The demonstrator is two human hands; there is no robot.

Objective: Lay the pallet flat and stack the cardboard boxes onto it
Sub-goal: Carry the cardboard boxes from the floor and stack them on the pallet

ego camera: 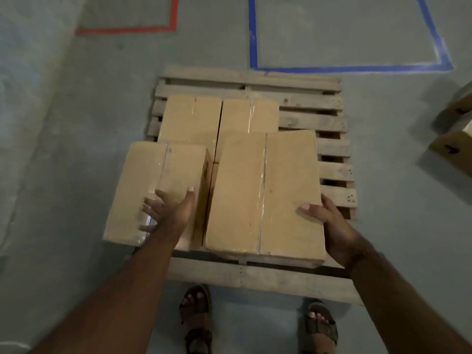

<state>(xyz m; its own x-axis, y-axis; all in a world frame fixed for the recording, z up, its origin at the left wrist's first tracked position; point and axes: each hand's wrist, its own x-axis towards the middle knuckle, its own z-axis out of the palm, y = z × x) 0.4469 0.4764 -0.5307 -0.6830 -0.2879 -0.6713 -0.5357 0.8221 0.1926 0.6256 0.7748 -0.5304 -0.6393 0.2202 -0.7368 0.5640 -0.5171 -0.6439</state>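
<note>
- left hand (pixel 167 213): fingers spread flat on near-left box (pixel 155 192), no grip
- right hand (pixel 329 226): thumb on top, fingers curled round right edge of near-right box (pixel 263 195)
- 4 boxes on flat pallet (pixel 329 149); 2 rear boxes (pixel 219 121) beyond fingers
- 2 more boxes (pixel 457 134) on floor, far right

Pallet (pixel 301 108): left and middle slats were covered by four boxes; near left corner was behind the left forearm. Near right box (pixel 265 192) hid w/e lay under it, though a second edge showed below its near rim, so poss. another box beneath, couldn't tell. Right hand (pixel 332 226) fingers went down the box's right side, out of sight; only thumb showed on top. Far right box (pixel 251 114) was part hidden by the near one. Boxes on floor at right (pixel 457 139) were cut by the edge; black marks on them too small to read. Red tape (pixel 127 29) and blue tape (pixel 352 67) outlines ran off the top edge. Sandals (pixel 196 320) were cut at the bottom.
</note>
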